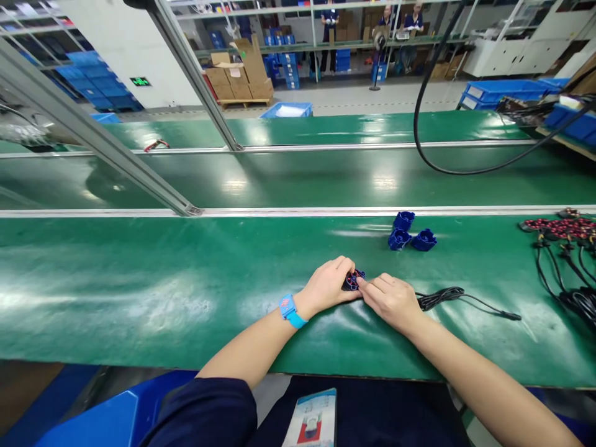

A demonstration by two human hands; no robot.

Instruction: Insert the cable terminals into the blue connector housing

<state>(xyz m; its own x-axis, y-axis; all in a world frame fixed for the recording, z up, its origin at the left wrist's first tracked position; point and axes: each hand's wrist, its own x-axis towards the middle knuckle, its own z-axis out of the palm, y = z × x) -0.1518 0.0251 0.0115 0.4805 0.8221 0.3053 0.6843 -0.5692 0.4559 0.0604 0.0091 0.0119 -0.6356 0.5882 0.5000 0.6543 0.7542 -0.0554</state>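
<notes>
My left hand (329,287) is closed around a small dark blue round plastic housing (354,279) with red and black wires inside, close above the green bench. At its right side my right hand (390,299) is closed, the thumb and fingertips pressed to the housing's open face. Whether those fingers pinch a wire or the rim is hidden. A bundled black cable (444,297) lies just right of my right hand, its thin end stretching to the right. Beyond my hands stand three blue plastic housings (423,240) in a close group.
Several red-and-black wire assemblies with black cables (563,228) are heaped at the right. A metal post (186,81) rises from the bench rail (298,212) on the left. A thick black cable (419,118) hangs in a loop at the upper right. People stand far behind.
</notes>
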